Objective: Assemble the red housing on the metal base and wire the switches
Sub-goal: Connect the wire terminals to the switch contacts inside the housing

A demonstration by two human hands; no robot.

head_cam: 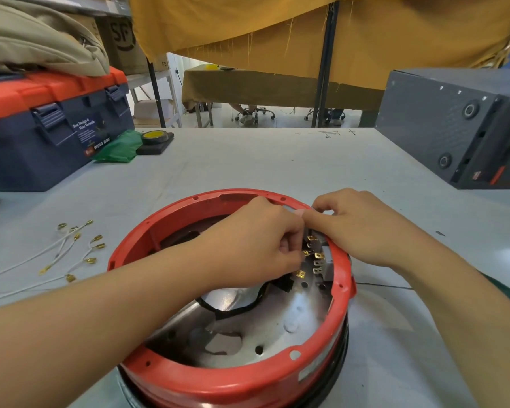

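My left hand (256, 242) pinches a brass terminal at the switches (315, 257), at three o'clock inside one red housing (218, 378); my right hand (362, 228) grips its rim. Several loose white wires (62, 254) lie at nine o'clock.

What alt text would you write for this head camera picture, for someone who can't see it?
Both hands, left hand and right hand, work at brass switch terminals inside a red housing seated on a metal base. Loose white wires lie to the left on the grey table, near a blue toolbox.
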